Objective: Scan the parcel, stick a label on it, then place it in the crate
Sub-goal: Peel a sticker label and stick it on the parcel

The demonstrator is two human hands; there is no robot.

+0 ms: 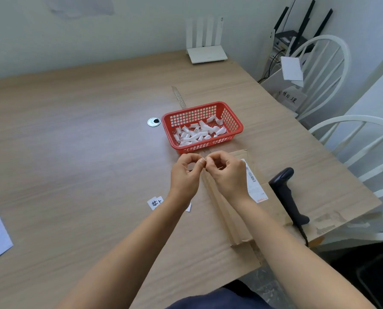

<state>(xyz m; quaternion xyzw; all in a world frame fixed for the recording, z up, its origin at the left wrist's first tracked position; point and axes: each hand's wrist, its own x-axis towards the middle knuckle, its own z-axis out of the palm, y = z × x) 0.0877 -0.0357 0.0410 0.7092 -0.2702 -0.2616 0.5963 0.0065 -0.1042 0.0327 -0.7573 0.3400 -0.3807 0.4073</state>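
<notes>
1. Parcel point(232, 210): flat brown cardboard, creased lengthwise, lying at lower centre-right of the frame under both forearms. A white printed slip with a barcode point(254, 181) is already on its right side.
2. Left hand point(185, 175) and right hand point(227, 172) meet just above the parcel's far end, thumb and forefinger of each pinched together on something thin and pale. Probably a label being peeled from its backing; too small to tell for sure.
3. Progress, judged: scanner point(286, 195) lies idle on the table right of the parcel, black, matte, pistol-shaped, so scanning is likely done. Labelling in hand. Sticking and placing are left.
4. Basket point(230, 117): red plastic lattice, rectangular, just beyond the hands at centre frame. It holds many curled white strips point(197, 133), glossy, looking like spent backings. Whether this is the crate I cannot tell.
5. Table point(74, 130): pale wood-grain laminate, smooth. A small white tag with black writing point(155, 202) lies left of the left wrist.
</notes>
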